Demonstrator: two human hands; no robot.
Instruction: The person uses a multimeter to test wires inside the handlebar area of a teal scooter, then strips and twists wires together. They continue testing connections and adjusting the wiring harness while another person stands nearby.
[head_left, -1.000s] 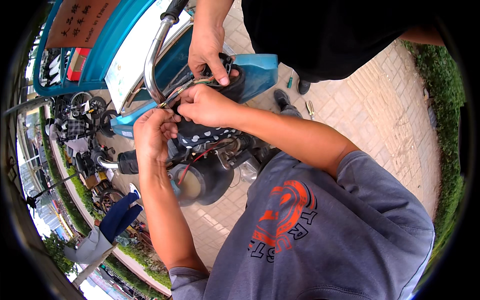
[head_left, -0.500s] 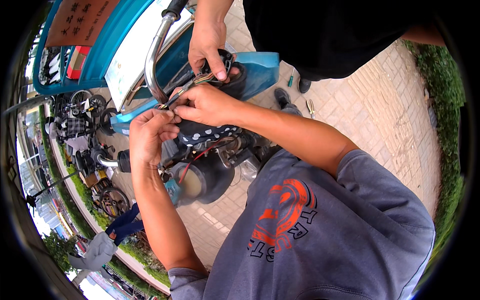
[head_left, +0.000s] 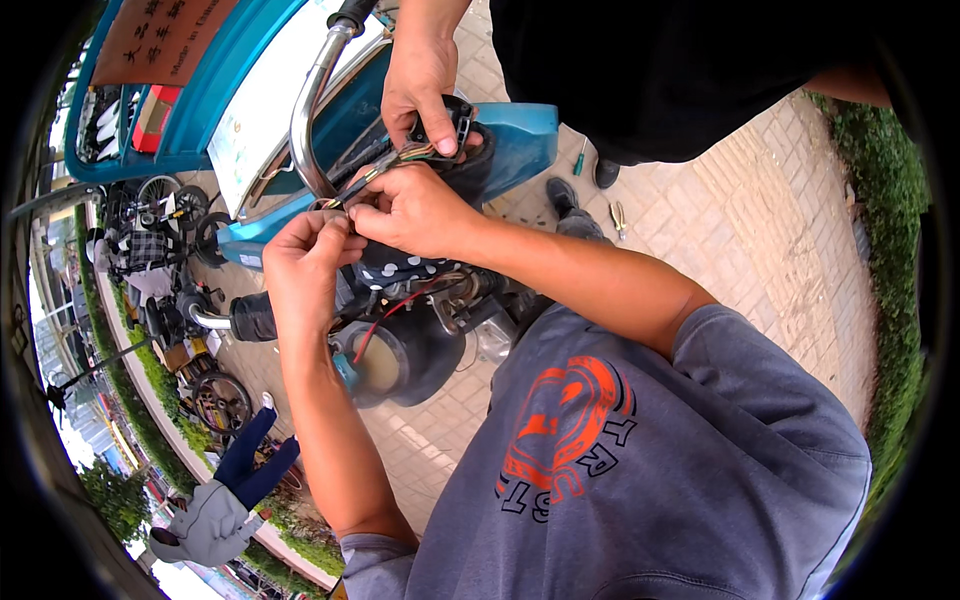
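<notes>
My left hand [head_left: 303, 262] is closed, thumb and fingertips pinching the thin end of a wire bundle [head_left: 368, 180]. Beside it, my right hand [head_left: 415, 207] pinches the same bundle, its fingertips almost touching the left ones. The wire ends between my fingers are mostly hidden. The bundle is partly wrapped in black and fans into coloured strands toward a black part [head_left: 463, 122], whose kind I cannot make out. Another person's hand [head_left: 420, 88] grips that part from above. Under my hands is a vehicle with a chrome handlebar [head_left: 308, 110] and a polka-dot cover [head_left: 398, 272].
A teal fender [head_left: 525, 135] sticks out on the vehicle's right. On the paving lie a screwdriver [head_left: 580, 160] and pliers [head_left: 619, 218], near the other person's shoe [head_left: 562, 197]. A red wire [head_left: 385, 318] runs below the polka-dot cover. Bicycles [head_left: 222, 402] stand at left.
My hands keep their pinch on the wires, with only a slight shift. The other hand stays on the black part. A distant walker in grey shows more fully at lower left.
</notes>
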